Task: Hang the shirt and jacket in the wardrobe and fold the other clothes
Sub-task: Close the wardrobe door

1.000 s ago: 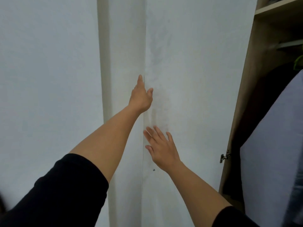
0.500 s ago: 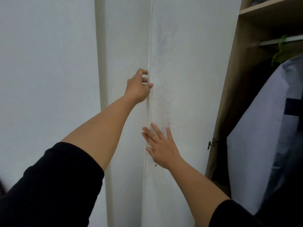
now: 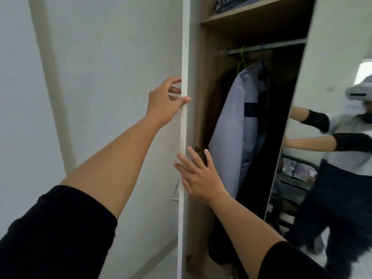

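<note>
The wardrobe stands open in front of me. Its white left door (image 3: 184,57) is seen edge-on, and my left hand (image 3: 166,101) is shut on that edge, thumb on the near side. My right hand (image 3: 198,178) lies flat with spread fingers against the door's edge lower down. Inside, a pale lilac shirt (image 3: 233,125) hangs from a green hanger (image 3: 242,57) on the rail (image 3: 281,46). A dark garment (image 3: 267,141) hangs to its right.
The right door (image 3: 314,47) carries a mirror (image 3: 332,158) that reflects a person with a headset and both arms out. A wooden shelf (image 3: 241,13) with folded dark items sits above the rail. A white wall (image 3: 90,77) fills the left.
The left door has swung outward from closed to edge-on. My left hand has curled round its edge. The wardrobe's inside and the mirrored right door have come into view.
</note>
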